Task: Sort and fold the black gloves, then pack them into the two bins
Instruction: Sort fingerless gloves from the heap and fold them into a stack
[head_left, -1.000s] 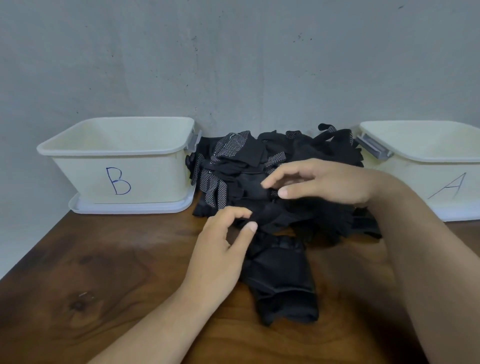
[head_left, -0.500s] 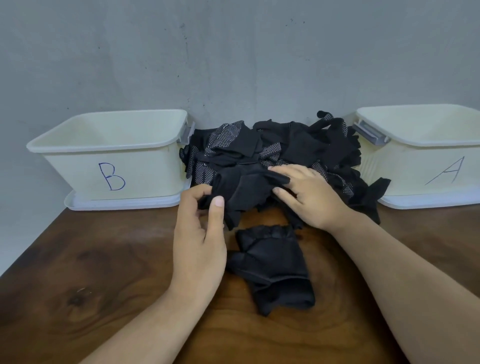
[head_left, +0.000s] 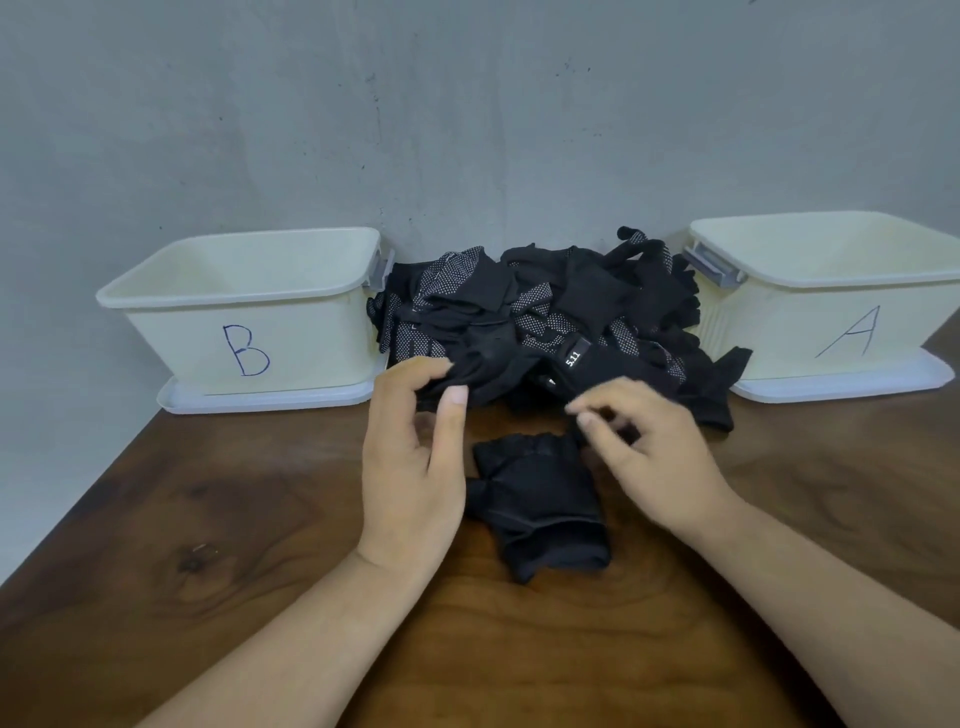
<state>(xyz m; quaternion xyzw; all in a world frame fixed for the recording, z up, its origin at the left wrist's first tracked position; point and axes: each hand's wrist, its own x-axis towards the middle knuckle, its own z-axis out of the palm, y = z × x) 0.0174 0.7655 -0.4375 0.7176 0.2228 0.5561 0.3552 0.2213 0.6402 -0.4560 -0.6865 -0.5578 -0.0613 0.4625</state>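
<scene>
Lying at twelve o'clock, the glove pile (head_left: 545, 312) is pinched by the left hand (head_left: 410, 467). The right hand (head_left: 649, 462) is blurred, so its grip cannot be told.

Head-worn camera looks forward-down, near the table (head_left: 208, 519).

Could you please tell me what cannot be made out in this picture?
Head view:
- Bin B and bin A floors: hidden by their front walls; bin A cut by the right edge.
- Glove pile count: gloves overlap.
- Right hand grip: motion-blurred.
- Left hand grip: fingertips merge with black fabric.
</scene>
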